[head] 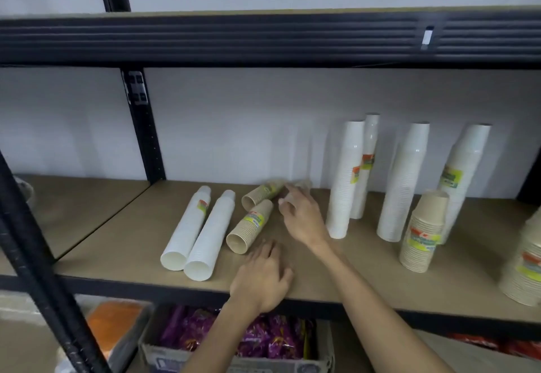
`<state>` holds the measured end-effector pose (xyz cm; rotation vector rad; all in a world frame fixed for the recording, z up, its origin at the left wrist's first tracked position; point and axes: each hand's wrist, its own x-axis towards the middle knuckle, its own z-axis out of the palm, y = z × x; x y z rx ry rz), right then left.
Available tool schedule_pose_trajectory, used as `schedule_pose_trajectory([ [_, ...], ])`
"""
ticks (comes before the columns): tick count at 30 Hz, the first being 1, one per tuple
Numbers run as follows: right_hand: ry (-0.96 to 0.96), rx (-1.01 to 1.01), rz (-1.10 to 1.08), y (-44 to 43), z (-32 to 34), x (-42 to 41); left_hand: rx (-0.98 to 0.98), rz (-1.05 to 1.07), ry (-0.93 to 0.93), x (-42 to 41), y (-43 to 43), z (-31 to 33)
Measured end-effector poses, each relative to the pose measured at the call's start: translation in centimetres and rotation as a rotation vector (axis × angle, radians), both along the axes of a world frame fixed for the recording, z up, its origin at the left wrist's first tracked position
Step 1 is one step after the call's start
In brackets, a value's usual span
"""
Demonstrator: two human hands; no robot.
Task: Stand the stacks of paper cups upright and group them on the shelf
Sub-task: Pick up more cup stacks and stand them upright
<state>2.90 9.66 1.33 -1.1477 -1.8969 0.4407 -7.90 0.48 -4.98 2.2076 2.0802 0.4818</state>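
Observation:
On the wooden shelf point(366, 279) two long white cup stacks point(187, 226) point(212, 233) lie side by side at the left. Two short brown cup stacks point(250, 227) point(263, 194) lie beside them. My right hand point(301, 214) reaches over the shelf, its fingers loosely bent close to the far brown stack's end; whether they touch it is unclear. My left hand point(263, 276) rests near the front edge, just short of the near brown stack, holding nothing. Several tall white stacks point(344, 179) point(402, 182) point(462, 179) and a brown stack point(424, 232) stand upright at the right.
Another brown stack point(524, 264) stands at the far right edge. A black upright post point(143, 126) and a black beam point(263, 38) frame the shelf. Below, a cardboard box point(234, 358) holds purple packets beside an orange item point(114, 323).

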Motion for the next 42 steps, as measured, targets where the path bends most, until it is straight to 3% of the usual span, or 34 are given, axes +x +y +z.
schedule_pose_trajectory([
  [3, -0.282, -0.274, -0.009, 5.6, 0.6, -1.8, 0.007, -0.001, -0.015, 0.0, 0.1, 0.1],
  [5, -0.43, -0.354, -0.076, 6.7, 0.2, -1.9, 0.015, -0.004, -0.016, -0.1, 0.1, -0.1],
  [10, -0.376, -0.235, -0.319, 5.6, 0.2, -1.2, 0.023, 0.0, -0.018, -0.1, 0.5, 0.1],
  [17, -0.471, -0.54, -0.287, 5.5, 1.1, -0.8, 0.079, 0.007, -0.03, 0.1, -0.1, 0.2],
  [20, -0.413, -0.523, -0.274, 4.7, 1.9, -0.9, 0.142, 0.029, -0.019, 0.4, -0.8, 0.0],
  [26, 0.228, -0.279, -0.176, 2.6, 2.1, -0.6, 0.14, -0.015, 0.065, 0.3, -1.7, -1.1],
  [32, 0.27, -0.342, -0.12, 1.8, -2.4, -0.6, 0.035, -0.02, 0.069, 0.1, -2.2, -0.7],
  [35, 0.24, -0.397, -0.141, 1.5, -1.8, -0.5, 0.028, -0.035, -0.066, -0.3, -3.6, 1.6],
  [39, 0.251, -0.226, -0.314, -1.4, -1.7, -1.2, 0.423, 0.062, -0.283, -4.4, -5.7, 6.8],
  [42, 0.095, -0.42, -0.22, -3.2, -0.1, -3.4, 0.51, 0.24, -0.323, -11.1, -5.1, 8.9],
])
